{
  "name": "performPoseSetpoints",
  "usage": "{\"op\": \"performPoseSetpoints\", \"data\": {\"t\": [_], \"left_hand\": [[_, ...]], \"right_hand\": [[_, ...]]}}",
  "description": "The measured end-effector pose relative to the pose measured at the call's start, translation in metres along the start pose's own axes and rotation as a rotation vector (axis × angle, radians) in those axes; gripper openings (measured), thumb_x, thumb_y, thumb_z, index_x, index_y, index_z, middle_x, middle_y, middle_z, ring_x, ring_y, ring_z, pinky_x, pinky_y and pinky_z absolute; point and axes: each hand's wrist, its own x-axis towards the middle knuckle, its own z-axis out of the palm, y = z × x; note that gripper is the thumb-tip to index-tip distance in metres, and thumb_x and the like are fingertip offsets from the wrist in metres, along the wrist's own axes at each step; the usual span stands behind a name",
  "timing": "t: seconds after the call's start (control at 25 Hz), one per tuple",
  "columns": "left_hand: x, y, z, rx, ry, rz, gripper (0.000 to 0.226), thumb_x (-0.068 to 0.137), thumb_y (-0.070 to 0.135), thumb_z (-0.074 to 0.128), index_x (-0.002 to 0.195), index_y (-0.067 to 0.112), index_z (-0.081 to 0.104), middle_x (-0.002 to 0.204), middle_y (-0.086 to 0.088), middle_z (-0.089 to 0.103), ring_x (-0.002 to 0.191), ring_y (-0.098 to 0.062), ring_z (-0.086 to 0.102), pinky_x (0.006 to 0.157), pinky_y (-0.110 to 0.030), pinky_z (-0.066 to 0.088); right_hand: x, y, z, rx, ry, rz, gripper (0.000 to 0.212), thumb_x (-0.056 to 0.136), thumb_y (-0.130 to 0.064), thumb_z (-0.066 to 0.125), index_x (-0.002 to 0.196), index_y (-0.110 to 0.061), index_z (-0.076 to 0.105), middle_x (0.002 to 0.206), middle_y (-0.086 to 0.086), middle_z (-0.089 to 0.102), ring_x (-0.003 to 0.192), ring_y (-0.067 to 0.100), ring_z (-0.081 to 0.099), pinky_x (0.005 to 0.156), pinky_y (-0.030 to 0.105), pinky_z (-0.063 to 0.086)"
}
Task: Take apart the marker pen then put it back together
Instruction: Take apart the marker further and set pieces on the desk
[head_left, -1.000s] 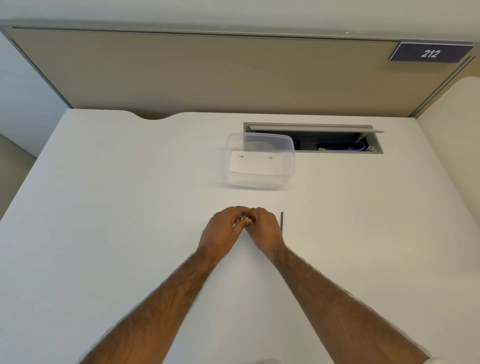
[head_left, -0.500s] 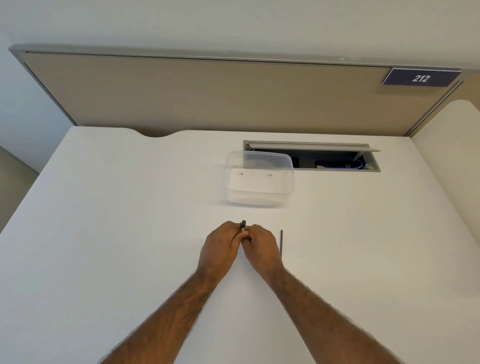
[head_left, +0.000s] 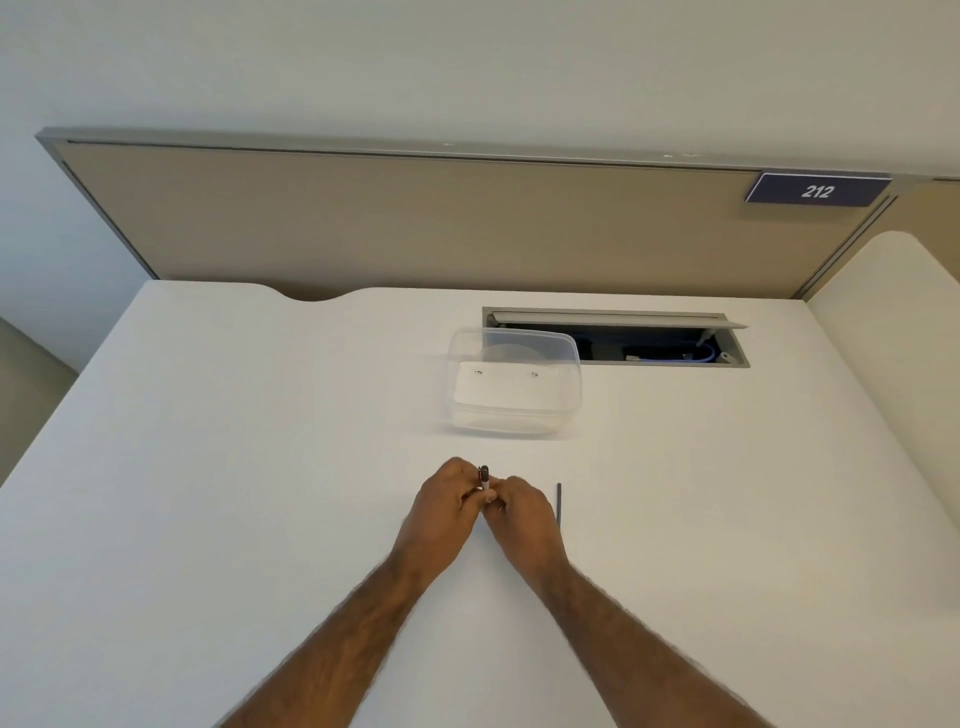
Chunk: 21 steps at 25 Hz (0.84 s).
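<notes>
The marker pen stands nearly upright between my two hands, over the middle of the white desk. Only its dark top end and a short white stretch of barrel show above my fingers; the remainder is hidden. My left hand is closed around it from the left. My right hand grips it from the right, fingertips touching those of the left. A thin dark rod, a part of the marker, lies on the desk just right of my right hand, pointing away from me.
A clear plastic container stands beyond my hands. Behind it is an open cable hatch in the white desk. A beige partition with a "212" sign closes the far edge.
The marker's dark end has come up out of my hands and stands higher than before. My head has tilted upward, so everything sits lower in view. The rod has not moved.
</notes>
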Motion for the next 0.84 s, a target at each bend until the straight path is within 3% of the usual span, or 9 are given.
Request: {"op": "performPoseSetpoints", "data": {"t": [0.16,0.28,0.44,0.56,0.68,0.84], "left_hand": [[-0.001,0.004,0.001,-0.09,0.023,0.021,0.009,0.093,0.016,0.069,0.089,0.024,0.07,0.097,0.01,0.068,0.094,-0.003,0.067,0.085,-0.025,0.056],[-0.003,0.009,0.001,-0.127,0.077,0.05,0.012,0.087,0.015,0.076,0.086,0.026,0.071,0.089,0.012,0.07,0.086,-0.004,0.068,0.081,-0.026,0.057],[-0.004,0.004,0.001,-0.026,0.104,0.099,0.006,0.094,0.022,0.069,0.092,0.028,0.069,0.091,0.017,0.067,0.087,-0.004,0.066,0.077,-0.024,0.056],[-0.01,-0.005,0.004,0.009,0.058,0.067,0.006,0.097,0.027,0.063,0.093,0.03,0.067,0.09,0.019,0.066,0.087,-0.003,0.065,0.076,-0.028,0.056],[-0.014,-0.009,0.004,0.06,0.072,0.084,0.008,0.099,0.027,0.06,0.098,0.028,0.068,0.094,0.02,0.066,0.089,-0.002,0.064,0.077,-0.024,0.054],[-0.012,-0.007,0.001,0.031,0.023,0.051,0.013,0.1,0.029,0.057,0.1,0.026,0.069,0.095,0.017,0.069,0.09,-0.004,0.066,0.078,-0.031,0.057]], "right_hand": [[-0.003,0.0,0.0,0.037,0.012,0.0,0.025,0.1,-0.021,0.049,0.077,-0.018,0.057,0.077,-0.003,0.058,0.071,0.013,0.053,0.057,0.016,0.034],[0.0,-0.003,-0.004,0.049,0.001,0.033,0.026,0.098,-0.017,0.049,0.073,-0.017,0.056,0.069,-0.006,0.057,0.064,0.013,0.053,0.056,0.02,0.036],[0.001,-0.002,-0.004,0.026,0.028,-0.024,0.024,0.099,-0.021,0.051,0.083,-0.01,0.066,0.081,0.002,0.068,0.071,0.015,0.058,0.064,0.027,0.043],[-0.003,0.003,0.0,-0.011,-0.047,-0.048,0.027,0.101,-0.024,0.05,0.082,-0.012,0.065,0.079,0.002,0.068,0.07,0.014,0.055,0.066,0.029,0.043],[-0.004,0.003,0.003,-0.079,-0.007,-0.089,0.029,0.101,-0.027,0.049,0.081,-0.011,0.063,0.081,0.005,0.068,0.07,0.015,0.053,0.066,0.031,0.043],[-0.001,0.007,0.005,-0.082,-0.045,-0.069,0.033,0.101,-0.035,0.05,0.084,-0.011,0.066,0.084,0.003,0.07,0.074,0.019,0.061,0.066,0.031,0.045]]}}
